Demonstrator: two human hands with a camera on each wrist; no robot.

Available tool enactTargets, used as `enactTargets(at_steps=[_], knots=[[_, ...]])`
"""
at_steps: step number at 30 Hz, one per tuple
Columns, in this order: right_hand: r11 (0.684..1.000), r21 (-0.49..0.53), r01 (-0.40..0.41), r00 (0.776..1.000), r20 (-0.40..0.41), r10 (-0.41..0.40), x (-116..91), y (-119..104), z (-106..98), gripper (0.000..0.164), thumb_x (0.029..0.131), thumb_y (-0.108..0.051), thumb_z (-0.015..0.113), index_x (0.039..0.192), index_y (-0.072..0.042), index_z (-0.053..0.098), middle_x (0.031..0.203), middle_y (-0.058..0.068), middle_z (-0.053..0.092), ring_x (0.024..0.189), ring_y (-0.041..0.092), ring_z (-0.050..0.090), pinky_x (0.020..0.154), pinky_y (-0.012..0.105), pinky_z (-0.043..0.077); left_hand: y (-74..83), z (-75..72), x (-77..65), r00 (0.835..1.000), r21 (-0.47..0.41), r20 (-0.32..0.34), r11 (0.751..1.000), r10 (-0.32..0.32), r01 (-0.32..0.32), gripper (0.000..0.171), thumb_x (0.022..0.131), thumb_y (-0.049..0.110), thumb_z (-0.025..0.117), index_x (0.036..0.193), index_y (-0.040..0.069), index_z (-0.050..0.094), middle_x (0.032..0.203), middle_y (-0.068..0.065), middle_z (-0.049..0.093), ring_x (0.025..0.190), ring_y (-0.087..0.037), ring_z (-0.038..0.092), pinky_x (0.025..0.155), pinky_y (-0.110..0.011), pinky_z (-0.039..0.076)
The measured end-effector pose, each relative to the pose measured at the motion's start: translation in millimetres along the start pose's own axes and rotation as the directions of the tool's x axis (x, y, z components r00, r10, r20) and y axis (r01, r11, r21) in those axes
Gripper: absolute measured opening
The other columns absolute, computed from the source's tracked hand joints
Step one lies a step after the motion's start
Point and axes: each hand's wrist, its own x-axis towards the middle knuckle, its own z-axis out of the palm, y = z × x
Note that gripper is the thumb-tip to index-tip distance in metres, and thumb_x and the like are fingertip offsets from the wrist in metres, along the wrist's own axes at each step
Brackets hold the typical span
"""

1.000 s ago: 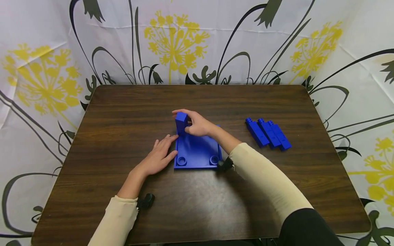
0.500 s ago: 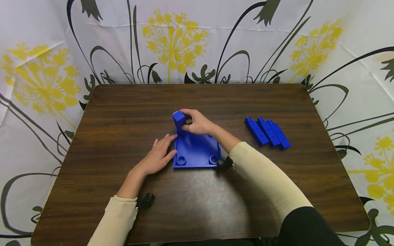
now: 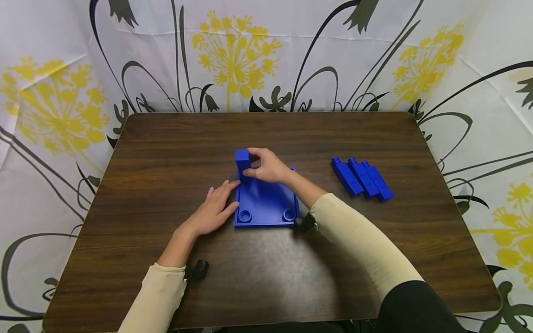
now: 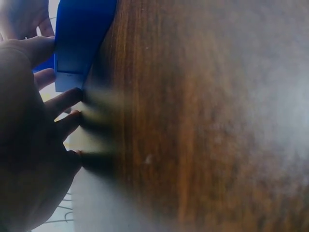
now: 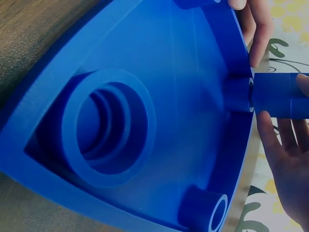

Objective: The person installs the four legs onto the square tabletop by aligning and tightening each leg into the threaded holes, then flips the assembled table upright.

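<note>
A blue square tray-like piece [image 3: 268, 203] with a raised rim lies on the table, a round hollow socket in each corner I can see. At its far left corner stands a blue square leg [image 3: 243, 162], upright over the socket. My right hand [image 3: 268, 167] pinches this leg between thumb and fingers. In the right wrist view the leg [image 5: 277, 95] lines up with the socket [image 5: 239, 94] and meets its mouth. My left hand [image 3: 214, 210] lies with straight fingers against the left rim, fingertips touching it.
Three more blue legs [image 3: 361, 179] with narrow threaded-looking ends lie side by side to the right on the dark wooden table [image 3: 166, 148]. A patterned cloth [image 3: 166, 55] hangs behind the table and at its sides.
The leg has gone from leaning and turned to more upright, its top face now squarer to the tray. My right fingers have shifted slightly around it. My left hand stays put.
</note>
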Motion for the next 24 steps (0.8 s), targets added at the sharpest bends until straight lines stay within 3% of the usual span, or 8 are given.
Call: enactTargets(at_steps=[11,16,20,24], knots=[[0.998,-0.063,-0.028,1.000,-0.011,0.027,-0.5,0.7,2.2,0.049,0.084,-0.013,0.076,0.129,-0.003,0.059,0.115,0.011,0.065,0.108,0.023,0.058,0.099,0.045,0.041,0.5,-0.5,-0.1,1.000,-0.003,0.006,1.000,-0.005,0.005,0.059,0.104,0.032,0.048,0.155,0.015,0.025,0.159,-0.012,0.025,0.148,-0.033,0.011,0.111,-0.064,0.001],[0.999,0.035,-0.037,0.999,0.034,0.036,-0.1,0.6,0.6,0.059,0.084,-0.006,0.073,0.139,-0.004,0.051,0.130,0.013,0.057,0.120,0.023,0.052,0.099,0.043,0.045,-0.9,0.4,0.0,1.000,-0.003,0.002,1.000,-0.009,0.009,0.059,0.104,0.033,0.048,0.155,0.015,0.025,0.159,-0.012,0.026,0.149,-0.033,0.011,0.112,-0.064,0.001],[0.987,0.158,-0.002,0.997,0.079,-0.010,1.0,1.0,-3.4,0.065,0.082,0.006,0.063,0.144,-0.005,0.046,0.142,0.015,0.049,0.131,0.024,0.045,0.106,0.048,0.038,-0.5,0.0,0.4,1.000,-0.002,0.004,1.000,-0.011,0.011,0.059,0.104,0.036,0.047,0.155,0.016,0.025,0.159,-0.011,0.026,0.149,-0.032,0.011,0.112,-0.063,0.002],[0.975,0.219,0.022,0.992,0.115,-0.049,2.0,0.6,-6.5,0.069,0.082,0.011,0.058,0.147,-0.006,0.043,0.146,0.018,0.046,0.134,0.023,0.045,0.109,0.044,0.034,-0.4,-0.1,1.2,1.000,-0.001,0.014,1.000,-0.012,0.012,0.059,0.104,0.036,0.046,0.155,0.017,0.025,0.159,-0.009,0.026,0.149,-0.030,0.010,0.112,-0.062,0.001]])
